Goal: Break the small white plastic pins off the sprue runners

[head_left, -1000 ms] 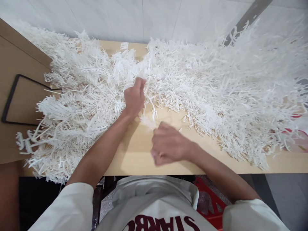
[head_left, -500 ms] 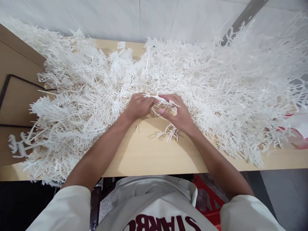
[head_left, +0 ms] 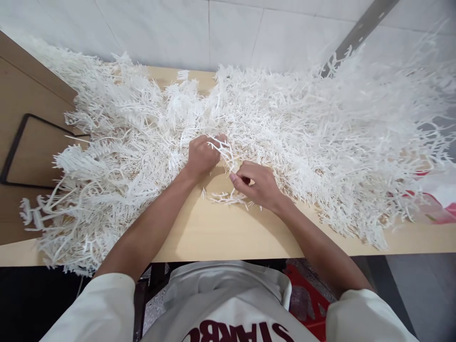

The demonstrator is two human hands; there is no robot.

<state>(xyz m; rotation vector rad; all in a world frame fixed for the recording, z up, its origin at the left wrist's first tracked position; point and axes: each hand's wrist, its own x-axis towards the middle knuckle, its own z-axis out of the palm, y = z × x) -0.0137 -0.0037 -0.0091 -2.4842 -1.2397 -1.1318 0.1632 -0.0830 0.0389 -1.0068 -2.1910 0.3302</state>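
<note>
some pale wooden tabletop point(head_left: 221, 232) opens toward its front edge point(head_left: 228, 258); pale tiled wall point(head_left: 231, 31) behind. right hand point(head_left: 259, 184) pinches white branched sprig point(head_left: 225, 151); left hand point(head_left: 204, 155), hold unclear.

left grip point(head_left: 204, 154) curled; right grip point(head_left: 259, 185) pinched; forearms point(head_left: 151, 221) slanted inward

A brown panel point(head_left: 39, 95) stands at left, a tiled wall point(head_left: 235, 33) and grey post point(head_left: 361, 35) behind.

Seen from a head-worn camera facing forward and down, the wearer's hands point(head_left: 203, 156) work close below, between shirt point(head_left: 231, 299) and tiled wall point(head_left: 235, 33), mid-frame over the table point(head_left: 224, 235).
</note>
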